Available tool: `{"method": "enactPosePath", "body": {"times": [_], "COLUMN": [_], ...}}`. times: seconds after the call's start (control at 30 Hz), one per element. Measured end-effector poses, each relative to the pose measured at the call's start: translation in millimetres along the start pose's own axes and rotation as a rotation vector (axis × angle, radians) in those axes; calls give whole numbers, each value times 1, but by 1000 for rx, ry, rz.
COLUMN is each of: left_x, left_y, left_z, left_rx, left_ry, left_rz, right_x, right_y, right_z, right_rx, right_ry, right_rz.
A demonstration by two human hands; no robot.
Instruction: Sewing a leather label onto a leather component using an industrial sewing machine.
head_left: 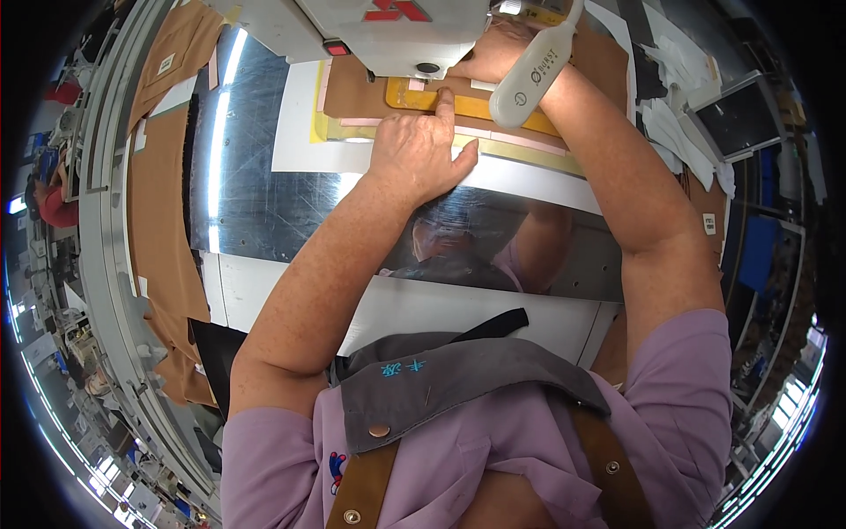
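Left hand (421, 152) is laid flat, palm down, on the desk (291, 194) — fingers spread, forefinger stretched forward and pressed on the yellow template (480, 108). Nothing is clasped in it; the grip is open and only pressing.

Right hand (496, 55) is seen at the top of the view, just under the sewing machine head (388, 31). It rests on the brown fabric (352, 95) beside the needle area, fingers curled down. Whether anything is pinched in it cannot be told — the fingertips are hidden by a white handheld device (530, 75) lying across the wrist.

The template lies on the brown fabric, directly below the machine head, between the two hands. A pink strip (520, 141) is seen along its near edge, with a pale yellow-green sheet (352, 130) and a white sheet (304, 141) beneath.

The desk surface is polished metal; the arms are mirrored in it. More brown fabric (159, 220) is draped over the left edge of the desk. White papers (679, 123) are piled well to the right. A lilac shirt (529, 441), grey apron (458, 375) and brown straps (366, 485) fill the lower part of the view.
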State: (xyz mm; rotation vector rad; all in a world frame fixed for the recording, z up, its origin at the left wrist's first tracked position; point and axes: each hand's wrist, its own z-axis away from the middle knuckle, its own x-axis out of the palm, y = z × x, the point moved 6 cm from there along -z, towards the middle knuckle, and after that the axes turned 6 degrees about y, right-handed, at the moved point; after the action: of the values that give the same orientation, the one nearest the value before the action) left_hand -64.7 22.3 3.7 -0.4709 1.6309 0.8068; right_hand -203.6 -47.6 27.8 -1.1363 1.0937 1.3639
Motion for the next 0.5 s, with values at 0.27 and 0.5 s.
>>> {"method": "enactPosePath", "body": {"times": [0.27, 0.5], "left_x": [-8, -22], "left_y": [10, 13], "left_z": [20, 42], "left_rx": [-8, 215], "left_ry": [-6, 365], "left_rz": [-33, -132], "right_x": [17, 34], "right_y": [0, -1], "right_z": [2, 13], "right_rx": [-5, -120], "right_ry": [67, 282], "right_rz": [7, -216]}}
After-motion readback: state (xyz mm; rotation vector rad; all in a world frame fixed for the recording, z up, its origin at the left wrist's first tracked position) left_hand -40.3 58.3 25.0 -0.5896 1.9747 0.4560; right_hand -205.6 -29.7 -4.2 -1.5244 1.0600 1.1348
